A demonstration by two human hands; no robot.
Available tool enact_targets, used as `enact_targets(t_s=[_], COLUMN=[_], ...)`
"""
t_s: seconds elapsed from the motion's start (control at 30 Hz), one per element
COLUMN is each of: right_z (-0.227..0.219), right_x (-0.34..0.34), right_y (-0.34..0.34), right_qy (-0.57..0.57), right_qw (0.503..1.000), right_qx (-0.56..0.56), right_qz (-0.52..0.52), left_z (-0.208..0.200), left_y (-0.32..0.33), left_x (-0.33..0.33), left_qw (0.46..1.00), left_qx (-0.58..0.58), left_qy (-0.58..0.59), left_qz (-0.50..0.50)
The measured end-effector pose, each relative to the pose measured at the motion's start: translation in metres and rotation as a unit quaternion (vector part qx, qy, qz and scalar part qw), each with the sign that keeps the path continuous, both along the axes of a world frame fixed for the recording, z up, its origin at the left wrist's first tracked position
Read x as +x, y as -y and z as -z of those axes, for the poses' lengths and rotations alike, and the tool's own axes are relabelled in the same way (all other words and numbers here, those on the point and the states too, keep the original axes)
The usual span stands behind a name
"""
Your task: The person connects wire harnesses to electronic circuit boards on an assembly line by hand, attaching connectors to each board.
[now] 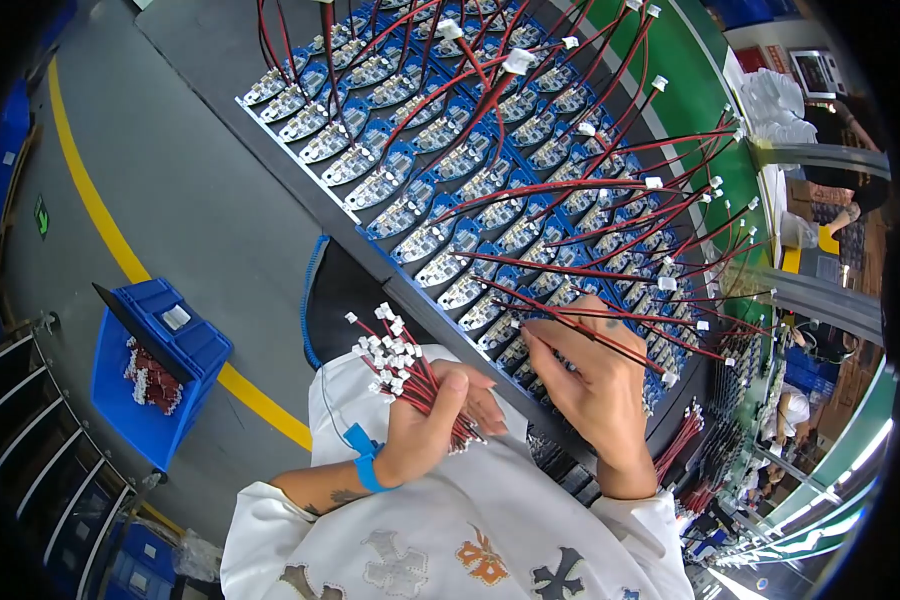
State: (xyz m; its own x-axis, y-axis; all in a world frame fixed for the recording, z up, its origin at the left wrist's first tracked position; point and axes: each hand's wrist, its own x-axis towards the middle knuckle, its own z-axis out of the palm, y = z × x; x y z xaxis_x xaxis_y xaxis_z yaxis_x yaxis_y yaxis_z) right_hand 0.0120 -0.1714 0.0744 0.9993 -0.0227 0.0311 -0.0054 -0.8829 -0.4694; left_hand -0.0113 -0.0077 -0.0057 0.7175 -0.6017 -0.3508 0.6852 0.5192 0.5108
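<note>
My left hand is closed around a bundle of red and black cables with white plug connectors at their ends. A blue wrist strap with a coiled cord is on that wrist. My right hand reaches over a panel of blue circuit boards, thumb and forefinger drawn together at a board along the near edge. Whatever those fingertips hold is hidden or too small to name. Red and black cables rise from many of the boards, some passing beside and over the right hand.
A blue bin with red and white cables inside stands at the left. Another cable bundle lies right of my right arm. A green strip runs behind the boards. At the far right, another person's arm shows beside boxes.
</note>
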Motion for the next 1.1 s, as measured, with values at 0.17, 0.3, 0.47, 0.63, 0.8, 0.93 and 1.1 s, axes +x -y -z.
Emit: enact_targets(t_s=[0.17,0.3,0.47,0.63,0.8,0.93,1.1], right_z=[-0.004,-0.009,-0.011,-0.014,-0.011,-0.014,-0.025], right_x=[0.01,0.016,0.019,0.025,0.031,0.036,-0.003], right_y=[-0.002,-0.006,-0.011,-0.013,-0.005,-0.005,-0.02], right_qy=[-0.063,-0.088,-0.143,-0.157,-0.166,-0.192,-0.02], right_qw=[0.993,0.985,0.971,0.965,0.959,0.948,0.98], right_qx=[-0.074,-0.117,-0.166,-0.173,-0.143,-0.156,-0.021], right_qz=[-0.061,-0.09,-0.1,-0.12,-0.18,-0.201,-0.196], left_z=[0.003,0.002,0.003,0.003,0.0,0.0,-0.004], left_y=[-0.001,-0.002,-0.001,-0.001,0.002,0.0,-0.003], left_x=[-0.001,0.002,0.004,0.008,0.008,0.007,0.006], left_qw=[1.0,1.0,1.0,1.0,0.999,0.998,0.992], left_qx=[-0.002,0.003,-0.005,0.003,-0.004,-0.01,0.01], left_qy=[0.006,-0.012,-0.02,-0.029,-0.022,-0.03,0.009], left_qz=[-0.005,0.003,-0.002,0.009,0.028,0.047,0.123])
